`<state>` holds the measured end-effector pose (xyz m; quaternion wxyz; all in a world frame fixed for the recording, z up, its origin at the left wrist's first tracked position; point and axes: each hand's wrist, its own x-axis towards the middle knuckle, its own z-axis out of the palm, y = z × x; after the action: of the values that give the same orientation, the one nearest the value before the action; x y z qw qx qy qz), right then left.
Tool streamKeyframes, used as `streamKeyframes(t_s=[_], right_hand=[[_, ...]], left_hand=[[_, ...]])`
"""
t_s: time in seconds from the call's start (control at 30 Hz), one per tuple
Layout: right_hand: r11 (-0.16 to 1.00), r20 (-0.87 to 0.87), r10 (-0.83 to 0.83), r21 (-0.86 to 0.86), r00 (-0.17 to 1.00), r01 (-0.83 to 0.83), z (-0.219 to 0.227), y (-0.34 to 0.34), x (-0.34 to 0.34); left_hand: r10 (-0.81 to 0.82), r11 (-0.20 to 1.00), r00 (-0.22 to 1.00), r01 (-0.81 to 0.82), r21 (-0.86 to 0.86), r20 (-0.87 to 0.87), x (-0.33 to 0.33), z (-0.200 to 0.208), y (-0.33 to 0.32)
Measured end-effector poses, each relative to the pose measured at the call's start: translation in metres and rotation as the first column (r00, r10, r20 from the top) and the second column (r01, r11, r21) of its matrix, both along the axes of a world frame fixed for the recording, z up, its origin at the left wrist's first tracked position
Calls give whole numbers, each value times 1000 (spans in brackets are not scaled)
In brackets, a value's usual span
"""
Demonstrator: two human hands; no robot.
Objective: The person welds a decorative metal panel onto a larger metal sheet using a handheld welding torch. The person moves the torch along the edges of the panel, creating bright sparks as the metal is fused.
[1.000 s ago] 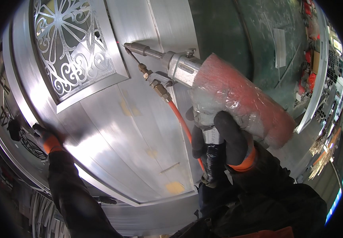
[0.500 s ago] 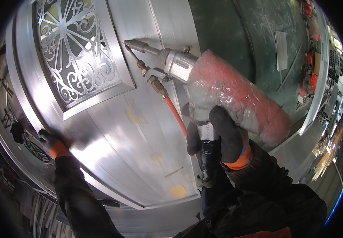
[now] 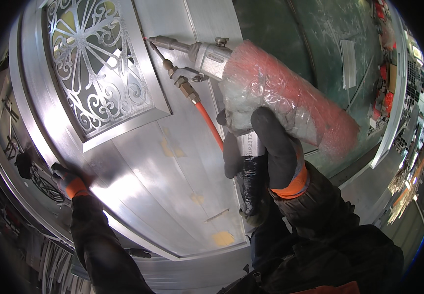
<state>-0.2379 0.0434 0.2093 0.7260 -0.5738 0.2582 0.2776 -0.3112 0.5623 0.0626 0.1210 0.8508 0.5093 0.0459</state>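
My right hand (image 3: 280,147), in a dark glove with an orange cuff, is wrapped round the grip of a handheld welding gun (image 3: 211,60). The gun's rear body is covered in red and clear plastic wrap (image 3: 290,95), and black tape (image 3: 252,179) binds its lower handle. Its nozzle (image 3: 165,43) points left, with a small red spot at the tip beside the frame of a cut-out scroll grille (image 3: 87,39). A thin feed tube with brass fittings and an orange hose (image 3: 208,125) runs beneath it. My gloved left hand (image 3: 69,180) grips the left edge of the brushed metal door panel (image 3: 138,196).
Green sheet (image 3: 275,29) lies to the right of the panel, with a pale metal strip (image 3: 348,63) on it. Red and boxed items and metal offcuts crowd the far right. More metal frames and strips (image 3: 57,264) stand at the lower left.
The welding gun and my right hand have moved up and a little left along the grille frame. The panel and my left hand sit slightly further right in view.
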Motion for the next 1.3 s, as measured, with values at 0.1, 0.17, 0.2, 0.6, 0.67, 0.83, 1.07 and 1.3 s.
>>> streamKeyframes(t_s=[0.1, 0.17, 0.2, 0.6, 0.67, 0.83, 1.07, 1.3], right_hand=[[1000, 94, 14, -10, 995, -13, -5, -1, 1], [1000, 142, 11, 4, 990, -12, -13, -1, 0], [1000, 151, 4, 18, 988, -6, -14, -1, 2], [999, 99, 41, 3, 994, -42, -9, 4, 16], [999, 105, 31, 16, 994, -32, -9, 4, 16], [999, 269, -46, 15, 962, 43, -16, 4, 9], [998, 147, 63, 20, 987, -67, -10, -1, 17], [988, 527, 143, -35, 838, -147, -31, -9, 3]], left_hand=[[21, 1000, 999, -21, 21, -40, 1, 0, -4], [34, 999, 999, -34, 2, -29, 2, 2, -5], [42, 999, 999, -42, -12, -22, 3, 3, -6], [35, 999, 998, -34, 16, -58, 1, 1, -2], [23, 999, 998, -21, 31, -51, -3, -2, 8], [27, 1000, 999, -27, 12, -47, 0, -3, 1], [56, 997, 993, -51, 53, -102, 1, 5, -1], [60, 998, 995, -58, 27, -80, 8, 5, -14]])
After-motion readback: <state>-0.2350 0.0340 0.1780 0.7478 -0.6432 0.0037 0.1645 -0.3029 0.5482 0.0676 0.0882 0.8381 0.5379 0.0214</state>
